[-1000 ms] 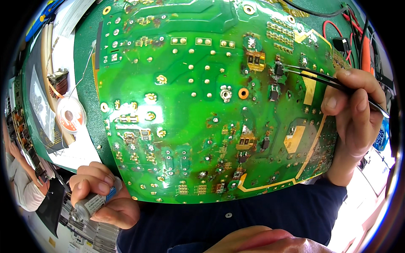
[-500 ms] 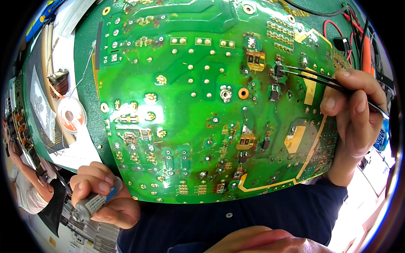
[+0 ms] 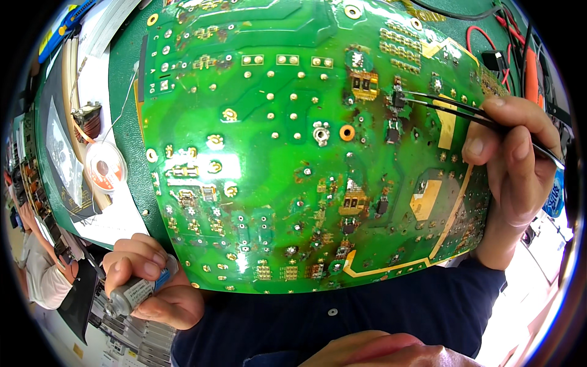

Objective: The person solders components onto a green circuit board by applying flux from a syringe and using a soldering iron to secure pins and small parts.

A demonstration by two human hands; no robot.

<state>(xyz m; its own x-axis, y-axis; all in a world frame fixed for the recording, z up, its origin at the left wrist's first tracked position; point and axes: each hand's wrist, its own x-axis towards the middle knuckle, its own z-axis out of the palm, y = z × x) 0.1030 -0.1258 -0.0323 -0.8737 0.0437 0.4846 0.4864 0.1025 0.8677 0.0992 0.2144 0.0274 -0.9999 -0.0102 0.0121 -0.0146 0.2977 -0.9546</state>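
A large green circuit board [image 3: 257, 147] fills the middle of the view, its lower area stained brown around several small parts. From the right, my right hand [image 3: 516, 147] pinches black tweezers [image 3: 465, 111]. Their two slightly parted tips are at a small black chip [image 3: 397, 99] on the upper right of the board; whether they grip it I cannot tell. At the lower left, beside the board's corner, my left hand [image 3: 156, 290] is closed round a small grey tube [image 3: 136, 295] with a white and blue label. The tube points away from the board.
A green mat [image 3: 125, 110] lies under the board. On the left are a solder wire spool [image 3: 105, 166], a copper coil [image 3: 87, 116], and a clear plastic bag [image 3: 61, 153]. Red and black cables [image 3: 483, 33] run at the upper right. Another person [image 3: 46, 269] is at the far left.
The board sits slightly further left in the view, and the tweezer tips have shifted slightly left with it. Both hands keep their grips. The other person at the far left has moved.
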